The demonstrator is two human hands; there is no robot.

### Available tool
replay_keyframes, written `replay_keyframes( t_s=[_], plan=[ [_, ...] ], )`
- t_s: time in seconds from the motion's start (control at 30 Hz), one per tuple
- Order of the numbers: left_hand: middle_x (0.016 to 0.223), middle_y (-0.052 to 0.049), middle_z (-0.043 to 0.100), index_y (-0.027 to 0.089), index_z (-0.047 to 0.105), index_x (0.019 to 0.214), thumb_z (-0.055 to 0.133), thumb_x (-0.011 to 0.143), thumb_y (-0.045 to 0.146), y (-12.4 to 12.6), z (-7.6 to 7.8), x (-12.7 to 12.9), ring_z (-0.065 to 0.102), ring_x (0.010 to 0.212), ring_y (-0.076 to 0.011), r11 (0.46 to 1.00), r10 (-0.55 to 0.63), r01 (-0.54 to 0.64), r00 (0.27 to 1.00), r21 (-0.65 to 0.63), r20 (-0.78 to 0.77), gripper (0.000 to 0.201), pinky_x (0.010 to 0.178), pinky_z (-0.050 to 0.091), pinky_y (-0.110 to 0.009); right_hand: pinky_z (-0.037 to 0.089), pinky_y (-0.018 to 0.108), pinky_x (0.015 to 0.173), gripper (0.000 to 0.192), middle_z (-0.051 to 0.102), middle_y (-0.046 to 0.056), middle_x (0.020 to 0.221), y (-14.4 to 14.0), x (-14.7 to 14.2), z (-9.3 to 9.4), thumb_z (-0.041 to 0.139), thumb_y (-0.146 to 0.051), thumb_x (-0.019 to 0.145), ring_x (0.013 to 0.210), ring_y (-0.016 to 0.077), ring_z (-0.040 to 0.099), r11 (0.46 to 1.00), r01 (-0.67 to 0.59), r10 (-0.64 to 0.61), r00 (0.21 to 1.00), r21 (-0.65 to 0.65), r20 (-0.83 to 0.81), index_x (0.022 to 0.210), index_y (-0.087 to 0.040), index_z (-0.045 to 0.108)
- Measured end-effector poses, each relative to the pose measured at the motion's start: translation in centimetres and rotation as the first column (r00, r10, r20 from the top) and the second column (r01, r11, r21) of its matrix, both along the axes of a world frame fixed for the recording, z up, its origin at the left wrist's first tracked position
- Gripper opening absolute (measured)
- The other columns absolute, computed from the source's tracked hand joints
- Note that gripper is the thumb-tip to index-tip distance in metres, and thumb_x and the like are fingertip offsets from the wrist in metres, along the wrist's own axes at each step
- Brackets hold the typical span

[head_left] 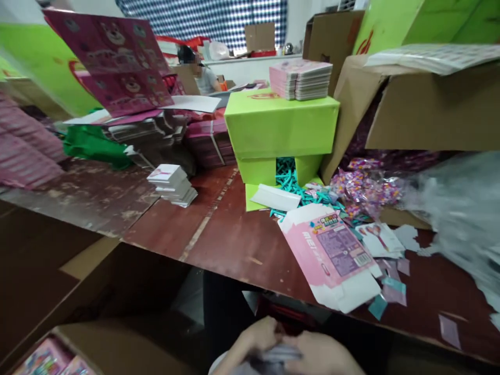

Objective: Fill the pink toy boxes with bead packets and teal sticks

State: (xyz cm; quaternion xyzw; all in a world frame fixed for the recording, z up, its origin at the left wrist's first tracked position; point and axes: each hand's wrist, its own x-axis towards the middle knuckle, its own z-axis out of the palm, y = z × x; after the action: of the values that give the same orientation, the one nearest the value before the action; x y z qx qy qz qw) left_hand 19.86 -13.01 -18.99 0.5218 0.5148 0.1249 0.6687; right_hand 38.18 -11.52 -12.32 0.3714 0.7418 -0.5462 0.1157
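My left hand [258,336] and my right hand [322,351] are close together at the bottom, in front of my lap and below the table edge. Both look curled inward, their fingers mostly hidden and blurred. A greyish, striped or folded thing [280,354] shows between them, too smeared to name. On the table above them, nearest the right hand, lies a flattened pink printed carton [328,255] with white flaps. Left of it stands a small stack of white cards [172,182].
A lime-green box [281,127] spills teal plastic pieces [289,179] from a front opening; pink card stacks [300,80] sit on top. Colourful small wrapped packs [363,185] lie to the right beside clear plastic [464,224]. An open cardboard box [117,338] stands lower left. A person [205,78] sits behind.
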Motion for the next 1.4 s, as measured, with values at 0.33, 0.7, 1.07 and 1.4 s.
replay_keyframes(
  t_s=[0.33, 0.7, 1.07, 1.4],
  plan=[
    [0.069, -0.003, 0.062, 0.014, 0.060, 0.081, 0.054, 0.079, 0.054, 8.5, 11.3, 2.2, 0.059, 0.068, -0.0156, 0.851, 0.418, -0.440, 0.898, 0.286, 0.138, 0.040, 0.063, 0.044, -0.024, 0.036, 0.048, 0.103, 0.052, 0.062, 0.018, 0.117, 12.2, 11.4, 2.8, 0.058, -0.046, 0.081, 0.114, 0.0294, 0.054, 0.127, 0.791, -0.817, 0.426, 0.599, -0.389, 0.123, -0.013, 0.058],
    [0.087, -0.008, 0.069, 0.016, 0.065, 0.091, 0.055, 0.079, 0.052, 10.8, 10.6, 6.0, 0.064, 0.079, -0.0208, 0.768, 0.258, -0.087, 0.949, 0.635, -0.182, 0.039, 0.075, 0.051, -0.031, 0.042, 0.042, 0.092, 0.052, 0.061, 0.017, 0.114, 12.1, 9.5, 0.5, 0.060, -0.043, 0.082, 0.107, 0.0281, 0.055, -0.032, 0.748, -0.836, 0.344, 0.663, -0.428, 0.120, -0.009, 0.055],
    [0.084, -0.007, 0.072, 0.017, 0.068, 0.091, 0.055, 0.074, 0.057, 11.8, 8.2, 6.6, 0.068, 0.079, -0.0246, 0.786, 0.118, 0.164, 0.907, 0.596, -0.405, 0.045, 0.071, 0.054, -0.035, 0.033, 0.037, 0.107, 0.037, 0.059, 0.010, 0.122, 11.6, 10.0, -1.3, 0.062, -0.039, 0.083, 0.116, 0.0209, 0.050, -0.245, 0.795, -0.708, 0.244, 0.555, -0.662, 0.111, -0.015, 0.058],
    [0.078, -0.002, 0.069, 0.025, 0.062, 0.122, 0.053, 0.078, 0.057, 11.7, 10.1, 9.4, 0.063, 0.061, -0.0184, 0.676, 0.223, 0.207, 0.857, 0.707, -0.465, 0.055, 0.060, 0.049, -0.030, 0.047, 0.032, 0.089, 0.020, 0.063, 0.007, 0.100, 5.8, 11.8, 1.2, 0.044, -0.033, 0.092, 0.097, 0.0162, 0.059, -0.613, 0.790, -0.323, -0.230, 0.018, -0.918, 0.102, -0.019, 0.056]
  ],
)
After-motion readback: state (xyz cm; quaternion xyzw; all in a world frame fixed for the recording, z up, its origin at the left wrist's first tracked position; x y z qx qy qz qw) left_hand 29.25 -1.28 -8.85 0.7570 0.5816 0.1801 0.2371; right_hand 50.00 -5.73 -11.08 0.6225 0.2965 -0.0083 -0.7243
